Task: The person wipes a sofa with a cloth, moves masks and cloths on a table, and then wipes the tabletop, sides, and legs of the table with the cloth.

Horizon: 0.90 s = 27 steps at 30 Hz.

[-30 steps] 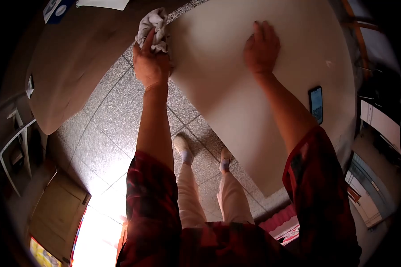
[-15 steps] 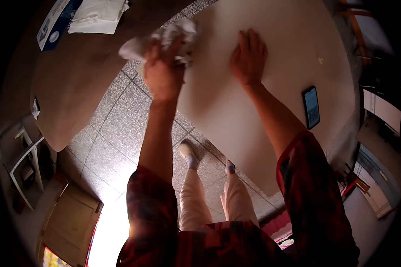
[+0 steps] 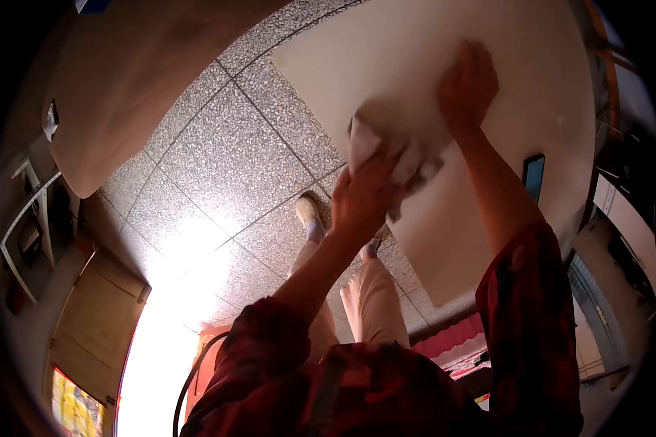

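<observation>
A crumpled light cloth (image 3: 397,146), blurred by motion, lies over the near left edge of the pale tabletop (image 3: 517,102). My left hand (image 3: 368,193) is closed on its near side, with the cloth bunched beyond the fingers. Farther up and to the right, my right hand (image 3: 470,86) rests on the tabletop, fingers pointing away; it is slightly blurred and holds nothing that I can see. A dark phone (image 3: 533,177) lies on the table to the right of my right forearm.
A brown table (image 3: 124,80) fills the upper left, with a small shiny object (image 3: 51,120) at its edge. Speckled floor tiles (image 3: 226,146) and my feet show between the tables. A wooden door (image 3: 98,324) stands lower left, a white-framed shelf (image 3: 22,218) at the left.
My left hand and the cloth have moved right and toward me, from the far table corner onto the pale table's near part. My right hand has shifted right. The view has shifted too.
</observation>
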Each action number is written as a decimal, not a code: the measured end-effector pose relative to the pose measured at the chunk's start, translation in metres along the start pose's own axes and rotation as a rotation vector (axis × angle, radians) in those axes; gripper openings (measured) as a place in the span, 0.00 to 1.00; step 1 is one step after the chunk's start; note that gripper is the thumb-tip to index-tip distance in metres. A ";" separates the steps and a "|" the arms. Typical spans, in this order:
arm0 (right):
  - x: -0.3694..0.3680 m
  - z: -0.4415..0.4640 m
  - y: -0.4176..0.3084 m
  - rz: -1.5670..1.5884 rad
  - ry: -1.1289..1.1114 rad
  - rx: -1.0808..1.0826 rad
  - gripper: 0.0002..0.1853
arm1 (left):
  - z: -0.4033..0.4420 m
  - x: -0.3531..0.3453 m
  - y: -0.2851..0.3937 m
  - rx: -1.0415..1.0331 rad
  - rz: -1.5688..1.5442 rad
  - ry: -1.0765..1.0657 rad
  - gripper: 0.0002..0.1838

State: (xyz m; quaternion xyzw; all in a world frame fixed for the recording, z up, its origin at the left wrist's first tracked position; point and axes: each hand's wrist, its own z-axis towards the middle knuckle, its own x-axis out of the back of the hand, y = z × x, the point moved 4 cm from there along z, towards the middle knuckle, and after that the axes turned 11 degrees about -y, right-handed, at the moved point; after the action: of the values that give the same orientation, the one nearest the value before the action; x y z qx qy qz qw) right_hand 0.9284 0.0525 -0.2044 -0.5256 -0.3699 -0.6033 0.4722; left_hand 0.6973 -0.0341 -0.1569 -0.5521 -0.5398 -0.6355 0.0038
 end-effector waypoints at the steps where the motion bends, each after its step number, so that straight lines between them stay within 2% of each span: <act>1: -0.001 0.002 -0.001 0.009 -0.038 -0.024 0.22 | -0.024 -0.004 -0.016 0.044 -0.059 0.022 0.22; 3: -0.004 0.001 0.002 0.013 -0.093 -0.035 0.22 | -0.066 -0.025 -0.056 0.283 -0.164 0.331 0.21; 4: -0.005 0.001 0.004 0.002 -0.094 -0.021 0.22 | -0.070 -0.005 -0.065 0.402 -0.041 0.332 0.18; 5: -0.009 0.003 0.004 -0.006 -0.089 -0.005 0.22 | -0.085 -0.025 -0.097 0.638 -0.195 0.381 0.20; 6: -0.008 0.004 0.000 -0.007 -0.087 0.013 0.22 | -0.077 -0.011 -0.104 0.616 -0.232 0.562 0.23; 8: -0.003 0.003 -0.001 -0.002 -0.135 -0.023 0.22 | -0.063 -0.005 -0.128 0.602 -0.496 0.784 0.24; 9: -0.002 0.002 -0.002 -0.006 -0.140 -0.017 0.22 | -0.051 0.002 -0.129 0.609 -0.503 0.786 0.24; 11: 0.000 0.001 -0.005 0.008 -0.130 -0.025 0.22 | -0.023 0.018 -0.131 0.635 -1.033 0.851 0.25; 14: -0.005 0.003 0.001 0.012 -0.133 -0.024 0.21 | 0.006 0.041 -0.132 0.643 -1.037 0.892 0.25; 15: -0.004 0.003 0.001 0.019 -0.132 -0.030 0.21 | 0.015 0.047 -0.128 0.601 -1.167 0.898 0.27; 17: -0.002 0.004 -0.001 0.005 -0.112 -0.015 0.21 | 0.026 0.056 -0.125 0.581 -1.153 0.887 0.27; 19: 0.000 0.006 -0.001 0.001 -0.116 -0.031 0.22 | 0.040 0.069 -0.122 0.568 -0.945 0.831 0.28; 20: 0.000 0.007 0.001 -0.017 -0.126 -0.047 0.22 | 0.050 0.071 -0.122 0.564 -0.941 0.831 0.28; 22: -0.001 0.006 0.004 0.008 -0.105 -0.012 0.22 | 0.074 0.080 -0.114 0.648 -0.249 0.597 0.30; 24: -0.002 0.008 0.003 0.041 -0.072 0.023 0.23 | 0.084 0.080 -0.122 0.698 -0.266 0.603 0.32; 27: 0.004 0.002 -0.001 0.012 -0.024 0.005 0.23 | 0.087 0.088 -0.121 0.816 -0.217 0.548 0.26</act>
State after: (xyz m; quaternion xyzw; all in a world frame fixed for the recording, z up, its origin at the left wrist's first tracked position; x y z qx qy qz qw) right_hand 0.9281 0.0541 -0.2002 -0.5339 -0.3739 -0.5931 0.4726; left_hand 0.6510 0.1289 -0.1941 -0.2590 -0.7778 -0.4908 0.2950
